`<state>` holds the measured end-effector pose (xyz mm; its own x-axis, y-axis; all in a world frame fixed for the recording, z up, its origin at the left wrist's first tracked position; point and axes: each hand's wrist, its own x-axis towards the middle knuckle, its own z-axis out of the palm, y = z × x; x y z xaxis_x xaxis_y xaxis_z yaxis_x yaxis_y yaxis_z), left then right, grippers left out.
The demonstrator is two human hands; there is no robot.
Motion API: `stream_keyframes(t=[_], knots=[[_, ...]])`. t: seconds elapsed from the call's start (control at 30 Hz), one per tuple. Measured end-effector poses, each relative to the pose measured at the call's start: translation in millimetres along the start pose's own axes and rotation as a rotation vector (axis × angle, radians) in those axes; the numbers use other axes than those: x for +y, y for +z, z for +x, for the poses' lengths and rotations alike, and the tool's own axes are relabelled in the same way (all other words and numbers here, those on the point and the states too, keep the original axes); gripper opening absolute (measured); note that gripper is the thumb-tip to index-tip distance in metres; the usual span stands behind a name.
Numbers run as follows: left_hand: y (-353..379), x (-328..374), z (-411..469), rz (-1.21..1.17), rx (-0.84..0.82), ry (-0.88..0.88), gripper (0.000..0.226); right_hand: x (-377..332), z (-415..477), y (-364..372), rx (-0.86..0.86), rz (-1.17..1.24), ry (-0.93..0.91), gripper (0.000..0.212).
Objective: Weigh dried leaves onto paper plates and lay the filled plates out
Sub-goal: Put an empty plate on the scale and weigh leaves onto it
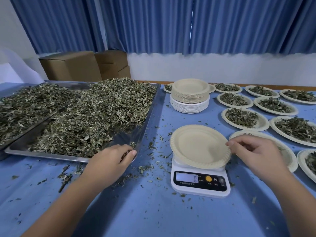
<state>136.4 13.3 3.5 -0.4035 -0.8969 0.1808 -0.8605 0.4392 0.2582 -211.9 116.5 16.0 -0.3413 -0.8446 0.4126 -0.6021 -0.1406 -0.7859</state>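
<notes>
Prep | right hand (pixel 256 154) pinches beige paper plate (pixel 196 144), centring it on white scale (pixel 200 189) | left hand (pixel 111 158) clutches dried green leaves (pixel 123 156)

Right of the scale (pixel 200 182), the right hand (pixel 256 154) hides much of 1 filled plate (pixel 289 159), and the frame edge cuts off 3 more. Left of the scale, the left hand (pixel 111 159) curls its fingers (pixel 131 152) over its palm, hiding it. Print under the scale's display is unreadably small.

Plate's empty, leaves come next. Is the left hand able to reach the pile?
Likely yes: the left hand sits at the tray's near corner, with nothing between it and the pile.
</notes>
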Motion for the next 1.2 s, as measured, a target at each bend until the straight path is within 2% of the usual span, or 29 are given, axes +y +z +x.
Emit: stream_keyframes(t=[0.23, 0.47, 0.57, 0.77, 1.0, 1.1, 1.2], knots=[[-10.2, -14.1, 17.3, -0.202, -0.1, 0.012, 0.014, -1.7, -0.5, -0.8, 0.001, 0.004, 0.016, 0.024], [-21.9, -10.8, 28.9, -0.355, -0.039, -0.015, 0.007, -3.7, -0.9, -2.2, 0.006, -0.002, 0.03, 0.021], [-33.5, 6.0, 40.8, -0.371, -0.03, 0.02, 0.012, -3.5, -0.6, -2.9, 0.013, -0.003, 0.041, 0.022], [-42.1, 83.9, 62.9, -0.485, 0.01, 0.216, 0.017, -2.1, -0.1, -3.2, 0.012, -0.005, 0.033, 0.024], [-6.7, 155.8, 77.2, -0.524, -0.14, 0.352, 0.025, 1.1, 1.1, -3.5, 0.012, 0.014, 0.005, 0.026], [8.1, 161.0, 77.9, -0.44, -0.22, 0.405, 0.046, 4.7, 2.9, -4.0, 0.019, 0.001, -0.014, 0.027], [12.0, 156.8, 77.9, -0.518, -0.265, 0.421, 0.056, 6.1, 4.5, -4.0, 0.02, -0.029, -0.048, 0.028]])
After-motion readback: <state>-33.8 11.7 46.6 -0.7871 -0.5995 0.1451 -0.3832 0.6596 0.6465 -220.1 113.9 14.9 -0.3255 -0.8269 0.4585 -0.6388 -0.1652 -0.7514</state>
